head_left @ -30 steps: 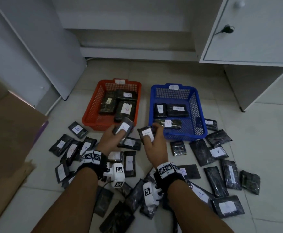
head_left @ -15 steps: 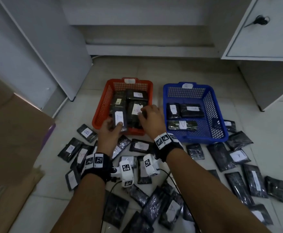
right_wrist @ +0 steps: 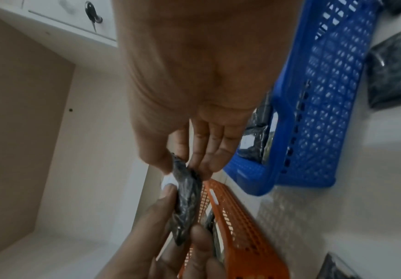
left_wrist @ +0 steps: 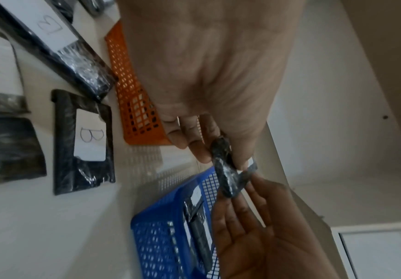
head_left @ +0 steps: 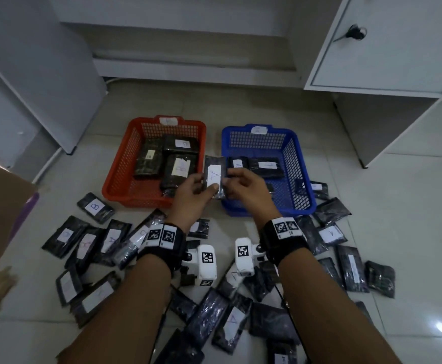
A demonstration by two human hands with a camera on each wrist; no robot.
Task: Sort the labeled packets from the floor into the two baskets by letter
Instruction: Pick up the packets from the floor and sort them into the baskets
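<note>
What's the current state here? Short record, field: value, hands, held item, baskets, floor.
held item: black packet labeled A, upright between the two baskets
left hand: pinches the packet's left edge
right hand: pinches the packet's right edge
orange basket: several packets, one label reads B
blue basket: a few packets, letters not legible
basket tags: white tag on each far rim, unreadable
floor packets: many still unsorted, A and B labels visible
</note>
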